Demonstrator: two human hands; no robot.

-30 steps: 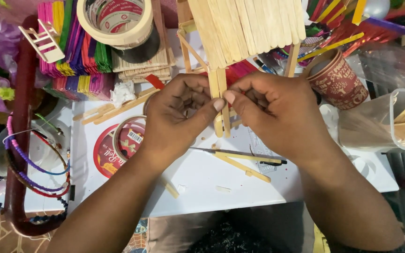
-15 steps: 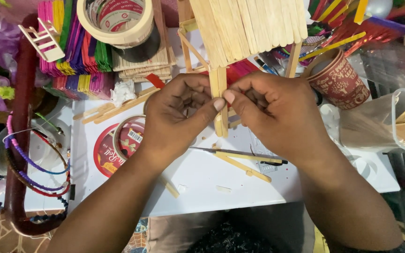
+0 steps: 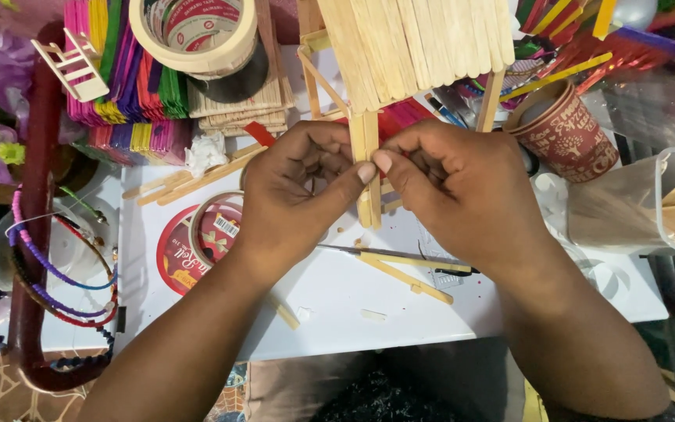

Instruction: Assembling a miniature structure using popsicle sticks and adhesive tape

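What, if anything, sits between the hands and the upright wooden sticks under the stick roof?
Nothing visible. The left hand and right hand already pinch the upright sticks from either side, thumbs touching the wood, just below the stick roof. Loose sticks lie nearer on the table, outside the grip.

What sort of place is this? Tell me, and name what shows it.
Most likely a home craft table. Both hands, left and right, pinch plain wooden sticks under a stick-built model house. Stacks of coloured craft sticks and a roll of tape lie behind them.
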